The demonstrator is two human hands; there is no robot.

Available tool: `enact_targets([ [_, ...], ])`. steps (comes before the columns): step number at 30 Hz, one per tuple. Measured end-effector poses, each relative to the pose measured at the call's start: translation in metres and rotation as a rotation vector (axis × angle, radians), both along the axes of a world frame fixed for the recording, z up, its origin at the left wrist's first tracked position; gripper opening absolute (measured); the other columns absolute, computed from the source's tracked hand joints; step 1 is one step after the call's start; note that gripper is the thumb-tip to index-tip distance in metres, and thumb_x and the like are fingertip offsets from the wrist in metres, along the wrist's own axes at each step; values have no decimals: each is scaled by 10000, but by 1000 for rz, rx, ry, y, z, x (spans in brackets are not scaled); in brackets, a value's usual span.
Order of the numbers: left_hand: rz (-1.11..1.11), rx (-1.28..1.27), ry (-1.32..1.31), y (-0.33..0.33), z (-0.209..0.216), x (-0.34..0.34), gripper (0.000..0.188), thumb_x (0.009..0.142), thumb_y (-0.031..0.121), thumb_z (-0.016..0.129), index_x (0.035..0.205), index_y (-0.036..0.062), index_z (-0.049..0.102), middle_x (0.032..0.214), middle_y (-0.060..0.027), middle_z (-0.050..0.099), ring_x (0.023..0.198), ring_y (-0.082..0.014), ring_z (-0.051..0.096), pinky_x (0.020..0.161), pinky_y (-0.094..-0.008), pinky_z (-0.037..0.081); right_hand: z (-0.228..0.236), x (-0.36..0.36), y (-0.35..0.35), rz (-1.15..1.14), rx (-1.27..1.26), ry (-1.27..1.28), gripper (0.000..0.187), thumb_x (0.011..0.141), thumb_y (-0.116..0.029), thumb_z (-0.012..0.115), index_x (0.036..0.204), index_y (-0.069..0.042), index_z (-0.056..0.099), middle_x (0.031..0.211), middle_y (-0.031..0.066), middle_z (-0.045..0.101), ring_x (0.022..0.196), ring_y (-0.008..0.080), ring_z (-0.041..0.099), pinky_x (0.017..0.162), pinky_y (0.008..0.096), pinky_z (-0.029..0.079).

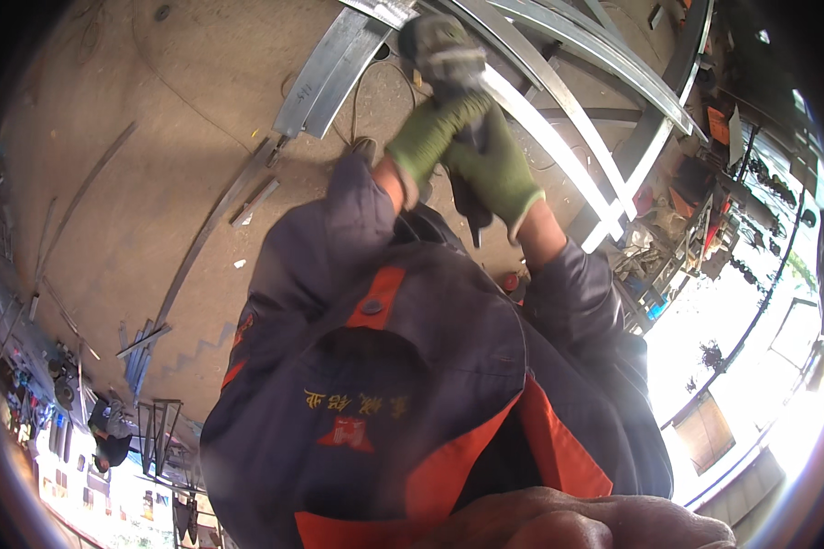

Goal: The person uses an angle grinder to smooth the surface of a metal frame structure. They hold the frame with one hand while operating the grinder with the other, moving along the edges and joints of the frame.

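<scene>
An angle grinder (pixel 444 62) is held out in front of me at the top of the view, its head over the metal bars and its dark body running back toward me. My left hand (pixel 430 137), in a green glove, is closed round the tool's front part. Behind it my right hand (pixel 499 171), also gloved in green, is wrapped round the grinder's body. The tool's rear end (pixel 474 220) shows below the right glove. Beside the grinder head lie a bright metal bar (pixel 558 146) and a pair of wide grey metal profiles (pixel 334 78). The disc is blurred and hard to make out.
More long curved metal bars (pixel 604 55) cross at the upper right. A thin dark strip (pixel 201 242) and short metal pieces (pixel 137 352) lie on the brown floor (pixel 183 110) to the left. Cluttered material (pixel 677 238) stands at right; another person (pixel 110 435) is at lower left.
</scene>
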State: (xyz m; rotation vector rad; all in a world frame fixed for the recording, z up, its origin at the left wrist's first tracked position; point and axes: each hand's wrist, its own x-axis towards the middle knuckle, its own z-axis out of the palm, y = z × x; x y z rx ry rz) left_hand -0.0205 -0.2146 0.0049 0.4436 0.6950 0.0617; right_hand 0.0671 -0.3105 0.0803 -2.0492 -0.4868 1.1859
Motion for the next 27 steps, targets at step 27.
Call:
enact_targets([
  [27, -142, -37, 7, -27, -10, 28, 403, 996, 401, 795, 1241, 86, 736, 1097, -10, 704, 1008, -152, 677, 888, -305, 535, -19, 19, -55, -23, -86, -46, 985, 904, -366, 833, 1703, -123, 310, 1329, 281, 724, 1267, 414, 714, 1058, 470, 563],
])
